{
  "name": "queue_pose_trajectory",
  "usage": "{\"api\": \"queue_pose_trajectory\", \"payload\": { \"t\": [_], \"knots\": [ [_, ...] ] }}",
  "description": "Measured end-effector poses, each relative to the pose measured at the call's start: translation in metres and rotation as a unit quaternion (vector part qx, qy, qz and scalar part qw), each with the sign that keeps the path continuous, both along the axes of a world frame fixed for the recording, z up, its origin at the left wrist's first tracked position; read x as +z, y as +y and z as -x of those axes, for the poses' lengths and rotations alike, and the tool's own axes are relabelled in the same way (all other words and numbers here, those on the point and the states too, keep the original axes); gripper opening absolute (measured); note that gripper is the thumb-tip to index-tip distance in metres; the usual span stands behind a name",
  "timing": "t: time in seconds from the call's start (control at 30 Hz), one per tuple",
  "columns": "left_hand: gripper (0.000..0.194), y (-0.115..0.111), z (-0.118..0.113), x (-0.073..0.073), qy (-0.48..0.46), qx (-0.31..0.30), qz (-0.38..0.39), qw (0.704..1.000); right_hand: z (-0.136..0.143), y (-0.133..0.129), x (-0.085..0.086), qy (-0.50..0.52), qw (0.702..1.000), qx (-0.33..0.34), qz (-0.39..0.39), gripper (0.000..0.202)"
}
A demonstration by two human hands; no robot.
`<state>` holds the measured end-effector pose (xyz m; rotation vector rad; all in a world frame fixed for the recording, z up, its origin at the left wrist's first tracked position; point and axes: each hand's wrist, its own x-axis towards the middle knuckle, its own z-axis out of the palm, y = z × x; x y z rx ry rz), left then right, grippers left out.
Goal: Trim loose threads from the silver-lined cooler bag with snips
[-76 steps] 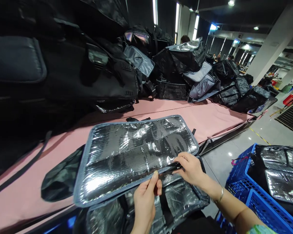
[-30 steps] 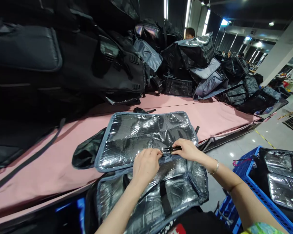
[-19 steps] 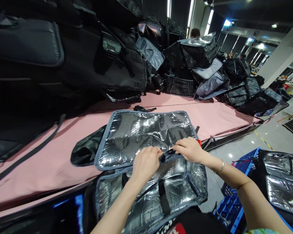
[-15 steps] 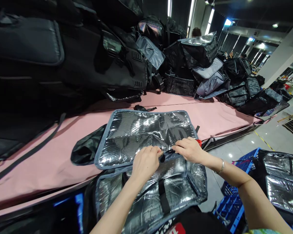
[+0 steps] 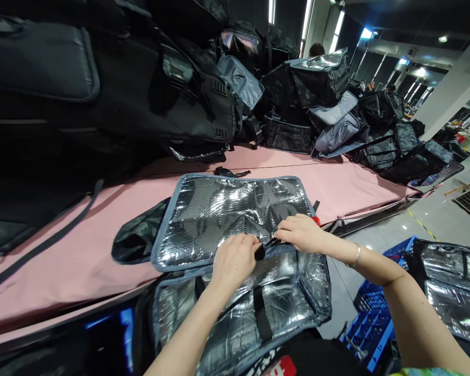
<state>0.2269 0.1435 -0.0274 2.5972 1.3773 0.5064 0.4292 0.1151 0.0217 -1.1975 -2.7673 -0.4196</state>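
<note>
An insulated bag (image 5: 282,282) with a silver foil lining lies open in front of me, its foil-lined lid (image 5: 227,209) folded back flat on the pink-covered table. Along the seam between lid and body, my left hand (image 5: 235,261) pinches a small black strap (image 5: 260,253). Close on its right, my right hand (image 5: 297,232) is also closed, fingertips on the black strip at the same seam. A red object (image 5: 316,220) shows just behind the right hand; its kind is mostly hidden. Inside the bag a black band (image 5: 261,316) crosses the foil.
Black bags (image 5: 141,94) are heaped along the table's far side, with more bags (image 5: 321,83) at the back. The pink table cover (image 5: 102,235) runs left to right. Blue crates (image 5: 368,334) and another foil-lined bag (image 5: 454,292) stand at the lower right. A person's head shows behind the heap.
My right hand has shifted slightly up and left along the seam. The left hand stays nearly in place, and the bag has not visibly moved.
</note>
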Motion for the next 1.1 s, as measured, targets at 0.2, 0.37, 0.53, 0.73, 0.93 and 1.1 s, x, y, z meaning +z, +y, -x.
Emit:
{"api": "queue_pose_trajectory", "payload": {
  "t": [0.2,0.37,0.53,0.73,0.93,1.1],
  "knots": [
    [0.027,-0.001,0.003,-0.002,0.006,0.002,-0.004,1.000,-0.009,0.025,0.001,0.073,0.990,0.052,0.109,0.014],
    [0.028,-0.001,0.003,-0.004,0.014,0.009,-0.014,1.000,-0.006,0.030,-0.008,0.096,0.988,0.064,0.098,0.014],
    [0.030,-0.001,0.004,-0.006,-0.002,0.017,-0.017,1.000,-0.001,0.026,-0.016,0.044,0.998,0.052,0.012,0.018],
    [0.027,0.001,0.005,-0.010,-0.017,0.015,-0.038,0.999,-0.001,0.028,-0.021,0.024,0.994,0.102,-0.037,0.019],
    [0.023,0.000,0.006,-0.014,-0.058,0.006,-0.093,0.994,-0.009,0.025,-0.026,0.116,0.987,0.104,-0.028,0.021],
    [0.021,0.001,0.008,-0.016,-0.094,-0.004,-0.156,0.983,-0.014,0.014,-0.021,0.236,0.969,0.053,0.057,0.018]
  ]
}}
